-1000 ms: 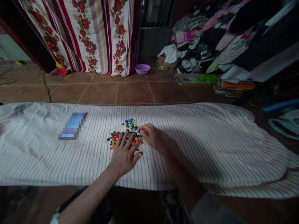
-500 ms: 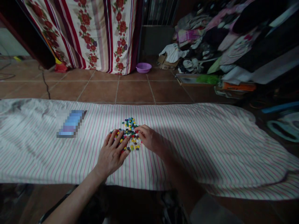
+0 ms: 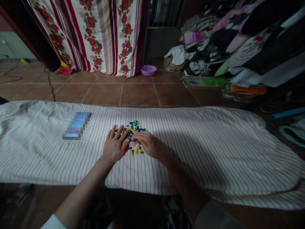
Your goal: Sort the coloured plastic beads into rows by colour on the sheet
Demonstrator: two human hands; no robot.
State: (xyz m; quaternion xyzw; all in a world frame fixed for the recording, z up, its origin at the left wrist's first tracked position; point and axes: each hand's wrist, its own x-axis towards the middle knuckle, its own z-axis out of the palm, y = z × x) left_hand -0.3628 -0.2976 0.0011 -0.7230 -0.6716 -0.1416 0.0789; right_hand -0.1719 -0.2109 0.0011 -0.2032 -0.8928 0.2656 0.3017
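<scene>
Many small colourful pieces (image 3: pixel 135 126), too small to name exactly, lie in a loose patch on a striped cloth (image 3: pixel 202 143). My left hand (image 3: pixel 114 147) rests palm down over the patch's left side, fingers stretched and a little apart, covering some pieces. From the right, my right hand (image 3: pixel 150 144) reaches over the middle of the patch. Its fingers are bent and pressed together, tips pointing left among the pieces, close to my left thumb. Whatever is between those fingertips, if anything, is hidden.
A pixelated blue, phone-like rectangle (image 3: pixel 76 125) lies on the cloth to the left. Beyond the cloth are a tiled floor, a purple basin (image 3: pixel 148 70), a flowered curtain (image 3: pixel 95 38) and a heap of clothes (image 3: pixel 209 41) at the far right.
My right hand has moved left across the pieces, its fingertips now nearer my left thumb. My left hand has shifted slightly up, its fingers closer together. The view has shifted a little.
</scene>
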